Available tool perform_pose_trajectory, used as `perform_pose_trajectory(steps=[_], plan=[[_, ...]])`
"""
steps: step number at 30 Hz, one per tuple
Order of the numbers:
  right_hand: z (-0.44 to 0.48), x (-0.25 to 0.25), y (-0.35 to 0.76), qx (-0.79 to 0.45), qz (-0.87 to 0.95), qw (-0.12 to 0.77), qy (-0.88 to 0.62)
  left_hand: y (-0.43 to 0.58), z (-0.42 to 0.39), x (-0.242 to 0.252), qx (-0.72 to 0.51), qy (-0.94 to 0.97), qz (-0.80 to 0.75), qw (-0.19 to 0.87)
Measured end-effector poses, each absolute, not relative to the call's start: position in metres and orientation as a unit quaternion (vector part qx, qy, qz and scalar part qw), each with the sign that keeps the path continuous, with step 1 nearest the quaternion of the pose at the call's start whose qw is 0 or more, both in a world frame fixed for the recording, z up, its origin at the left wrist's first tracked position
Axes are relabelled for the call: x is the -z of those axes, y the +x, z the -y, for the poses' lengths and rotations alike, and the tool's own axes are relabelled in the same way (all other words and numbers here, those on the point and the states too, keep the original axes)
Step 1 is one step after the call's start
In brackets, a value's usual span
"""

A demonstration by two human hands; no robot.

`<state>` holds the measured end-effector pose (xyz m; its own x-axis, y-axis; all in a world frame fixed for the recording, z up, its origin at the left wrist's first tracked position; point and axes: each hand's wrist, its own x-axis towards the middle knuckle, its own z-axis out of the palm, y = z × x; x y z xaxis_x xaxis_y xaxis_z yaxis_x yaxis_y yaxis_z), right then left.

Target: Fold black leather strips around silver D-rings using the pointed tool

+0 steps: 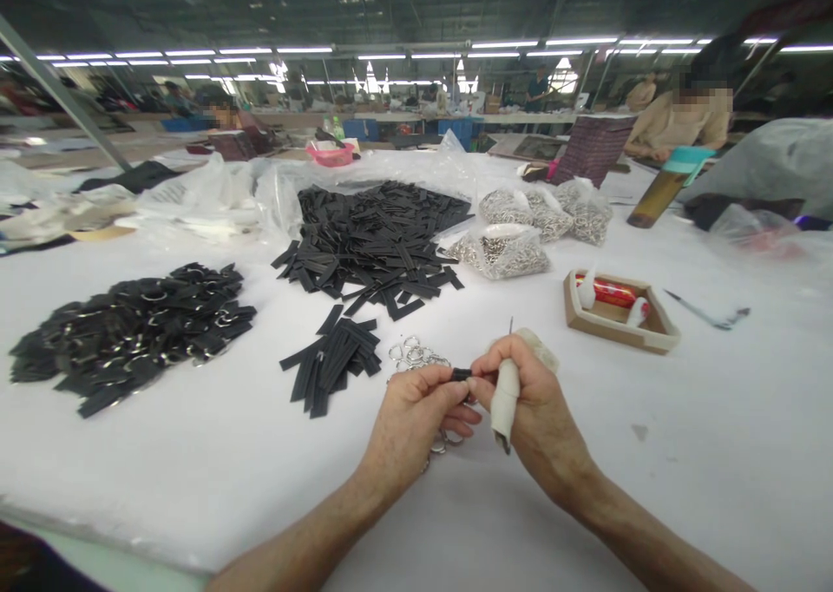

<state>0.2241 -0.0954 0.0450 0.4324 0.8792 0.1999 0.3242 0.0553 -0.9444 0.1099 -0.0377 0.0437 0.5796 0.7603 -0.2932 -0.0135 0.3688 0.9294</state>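
Both hands meet over the white table, pinching a short black strap (462, 374) that appears folded. My left hand (413, 414) is closed, with thumb and index finger on the strap's left end. At its right end is my right hand (530, 401), also closed. A slim tool with a beige wrapped handle (505, 401) lies across the right hand, and a thin dark tip pokes out above it. Behind the left fingers lie loose metal rings (416, 353), with more below that hand. A small pile of flat black straps (338, 358) rests to the left.
A large heap of black straps (383, 236) lies farther back; ringed straps (136, 332) are heaped left. Clear bags of metal rings (508, 252), a cardboard tray (618, 327) with a red tube, and a bottle (667, 188) stand right. A co-worker (683, 115) sits beyond.
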Motion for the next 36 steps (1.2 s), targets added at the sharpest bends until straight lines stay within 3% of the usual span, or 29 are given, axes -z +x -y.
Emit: perform_pose_trajectory(steps=[28, 36], plan=[[0.095, -0.036, 0.225, -0.276, 0.462, 0.556, -0.633, 0.108, 0.036, -0.042, -0.255, 0.513, -0.374, 0.73], [0.105, -0.065, 0.252, -0.283, 0.484, 0.534, -0.633, 0.105, 0.03, -0.038, -0.247, 0.495, -0.372, 0.745]])
